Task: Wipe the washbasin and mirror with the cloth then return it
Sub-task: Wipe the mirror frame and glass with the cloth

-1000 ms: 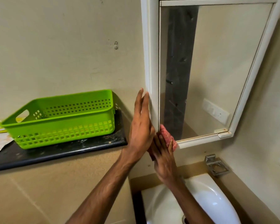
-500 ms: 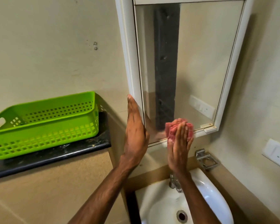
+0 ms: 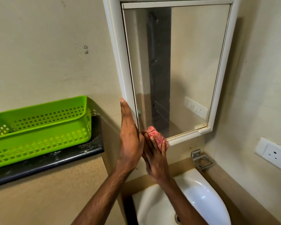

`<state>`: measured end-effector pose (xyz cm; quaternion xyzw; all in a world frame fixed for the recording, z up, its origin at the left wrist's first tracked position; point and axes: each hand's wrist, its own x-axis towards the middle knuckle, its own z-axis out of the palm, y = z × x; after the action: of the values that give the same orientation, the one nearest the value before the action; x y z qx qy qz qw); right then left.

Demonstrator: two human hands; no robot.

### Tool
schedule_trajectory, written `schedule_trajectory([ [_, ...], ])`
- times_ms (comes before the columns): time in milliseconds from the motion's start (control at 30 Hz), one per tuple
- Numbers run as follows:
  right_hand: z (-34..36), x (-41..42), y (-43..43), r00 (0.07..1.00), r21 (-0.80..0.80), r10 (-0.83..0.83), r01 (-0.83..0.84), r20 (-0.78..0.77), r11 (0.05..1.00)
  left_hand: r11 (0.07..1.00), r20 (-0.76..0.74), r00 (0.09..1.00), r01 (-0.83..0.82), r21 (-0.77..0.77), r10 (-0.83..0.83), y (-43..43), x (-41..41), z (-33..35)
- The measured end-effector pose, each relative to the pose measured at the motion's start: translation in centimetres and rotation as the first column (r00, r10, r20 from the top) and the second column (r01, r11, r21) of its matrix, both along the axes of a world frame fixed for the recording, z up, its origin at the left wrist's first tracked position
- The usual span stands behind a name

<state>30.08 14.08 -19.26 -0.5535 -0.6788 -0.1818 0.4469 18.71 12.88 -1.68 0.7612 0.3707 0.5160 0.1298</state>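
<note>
The right hand (image 3: pixel 156 158) hides most of the cloth (image 3: pixel 156 137).

Left hand: my left hand (image 3: pixel 130 137) lies flat, fingers straight, against the mirror's (image 3: pixel 177 70) white frame edge.
Right hand: my right hand (image 3: pixel 156 158) presses the pink cloth (image 3: pixel 156 137) onto the glass's lower left corner.
Washbasin: I see the white washbasin (image 3: pixel 206 198) below.
Basket: a green basket (image 3: pixel 39 127) sits on the dark shelf (image 3: pixel 55 161).

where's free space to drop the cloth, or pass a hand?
Free: inside the green basket, and the black ledge strip in front of it. Crowded: the mirror lower-left corner, where left hand and right hand press the cloth.
</note>
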Motion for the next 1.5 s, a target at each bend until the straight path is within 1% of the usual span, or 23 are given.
schedule_trajectory([
  [33,0.3,1.0,0.1,0.999,0.004,-0.045,0.045,0.027,0.999,1.000,0.000,1.000,-0.001,0.007,0.001,0.0,0.0,0.0],
  [100,0.8,3.1,0.5,0.991,0.024,-0.134,0.134,0.019,0.991,1.000,-0.005,1.000,0.001,0.012,-0.001,0.1,0.1,0.0],
  [233,1.3,4.9,0.9,0.961,-0.007,-0.249,0.250,-0.121,0.968,1.000,-0.016,1.000,-0.022,0.006,0.022,0.1,-0.1,0.1],
  [267,1.1,4.5,0.9,0.958,-0.008,-0.256,0.257,-0.129,0.966,1.000,-0.011,1.000,-0.017,0.004,0.017,0.1,-0.2,0.2],
  [300,0.8,3.7,0.9,0.965,0.005,-0.241,0.243,-0.104,0.970,1.000,-0.001,1.000,-0.008,0.003,0.008,0.0,-0.3,0.2],
  [367,0.1,2.0,0.7,0.985,0.037,-0.172,0.171,0.026,0.985,1.000,0.026,1.000,0.000,-0.018,0.001,-0.2,-0.4,0.5],
  [433,-0.3,1.3,0.6,0.986,0.019,-0.124,0.123,0.112,0.992,1.000,0.044,0.999,0.002,-0.029,-0.001,-0.4,-0.6,0.7],
  [567,2.3,0.9,1.0,0.984,0.032,-0.134,0.131,0.119,0.991,1.000,0.066,0.998,-0.008,0.022,0.006,0.3,-1.7,0.8],
  [667,8.0,0.4,2.0,0.985,0.135,-0.103,0.085,0.136,0.987,0.996,0.066,0.996,-0.066,0.067,0.061,0.4,-1.7,1.6],
  [733,13.5,0.3,3.1,0.974,0.231,-0.161,0.122,0.157,0.965,0.992,0.116,0.988,-0.111,0.057,0.104,0.1,-1.2,3.2],
  [800,19.5,0.3,3.7,0.956,0.310,-0.228,0.164,0.183,0.937,0.986,0.169,0.977,-0.145,0.082,0.130,-0.2,-0.8,5.2],
  [933,31.8,1.1,3.5,0.963,0.378,-0.201,0.120,0.182,0.918,0.970,0.226,0.968,-0.155,0.187,0.110,0.1,-0.4,8.7],
  [1000,36.1,1.3,3.3,0.964,0.403,-0.220,0.145,0.147,0.904,0.969,0.228,0.968,-0.147,0.198,0.100,0.0,0.0,10.0],
  [1033,37.2,1.3,3.2,0.964,0.408,-0.228,0.154,0.138,0.900,0.971,0.229,0.969,-0.136,0.198,0.089,-0.1,0.2,10.5],
  [1133,36.7,0.9,3.3,0.961,0.415,-0.256,0.194,0.100,0.889,0.977,0.219,0.974,-0.095,0.193,0.052,-0.3,0.5,11.1],
  [1267,32.5,0.1,3.6,0.962,0.364,-0.266,0.272,-0.065,0.891,0.978,0.205,0.977,-0.103,0.179,0.065,-0.5,0.4,11.0],
  [1333,29.2,-0.8,4.1,0.929,0.320,-0.325,0.366,-0.177,0.874,0.980,0.203,0.975,-0.122,0.158,0.089,-0.7,0.5,11.3],
  [1400,24.5,-1.9,4.1,0.872,0.260,-0.406,0.473,-0.272,0.842,0.981,0.192,0.976,-0.129,0.144,0.100,-1.0,0.4,11.4],
  [1433,21.8,-2.3,4.0,0.853,0.218,-0.410,0.489,-0.322,0.845,0.983,0.182,0.978,-0.125,0.138,0.099,-1.1,0.4,11.4],
  [1500,15.9,-2.8,3.4,0.822,0.136,-0.306,0.415,-0.481,0.900,0.983,0.157,0.982,-0.127,0.134,0.106,-1.1,0.2,11.3],
])
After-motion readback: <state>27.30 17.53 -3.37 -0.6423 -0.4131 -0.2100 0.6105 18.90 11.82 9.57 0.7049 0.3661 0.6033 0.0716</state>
